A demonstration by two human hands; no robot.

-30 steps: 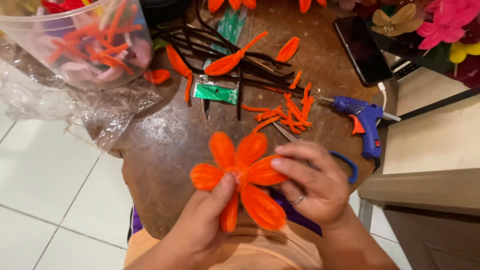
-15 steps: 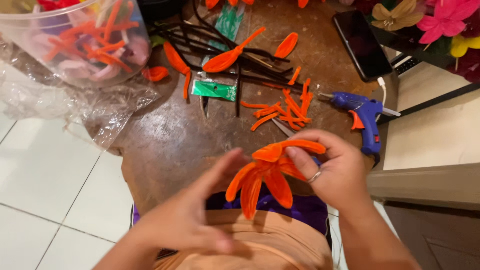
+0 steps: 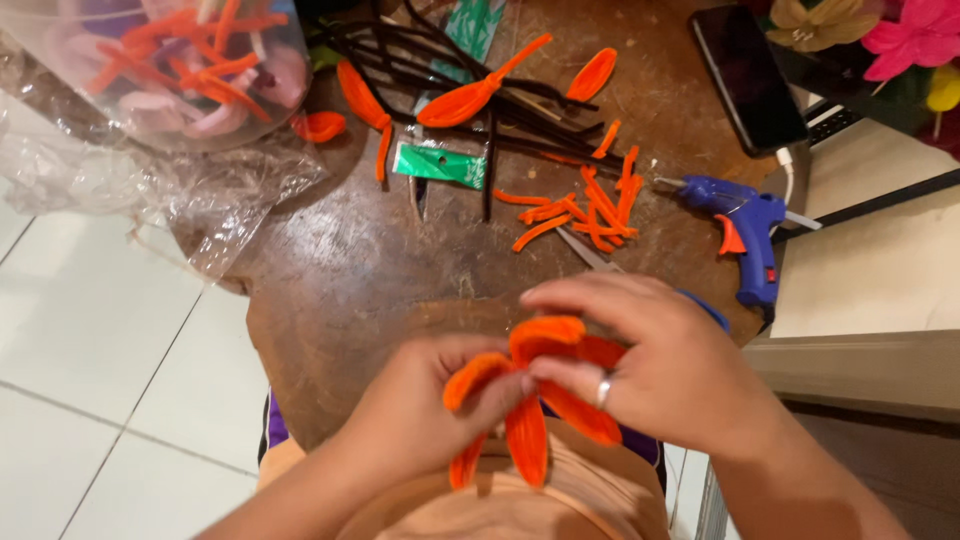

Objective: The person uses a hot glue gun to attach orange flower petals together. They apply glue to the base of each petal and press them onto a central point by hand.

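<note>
Both hands pinch the orange flower [image 3: 530, 400] at 6 o'clock, over the lap: left hand [image 3: 420, 420] grips its centre, right hand [image 3: 650, 370] presses the top petal. Glue gun [image 3: 745, 225] at 2 o'clock on the worktop [image 3: 350, 280], orange scraps [image 3: 590, 210] at 12.

Both hands meet over the near edge of the round brown surface [image 3: 380, 290]. The left hand [image 3: 420, 420] and the right hand [image 3: 660, 370] (a ring on one finger) pinch an orange pipe-cleaner flower [image 3: 530, 400] between fingertips, its looped petals fanning downward. Beyond them lie short orange pipe-cleaner scraps [image 3: 590, 205], a blue glue gun [image 3: 745, 230], a green packet [image 3: 440, 163] and dark stems [image 3: 480, 85]. A clear plastic tub [image 3: 180, 65] of orange pieces sits far left, a dark phone [image 3: 745, 75] far right.
</note>
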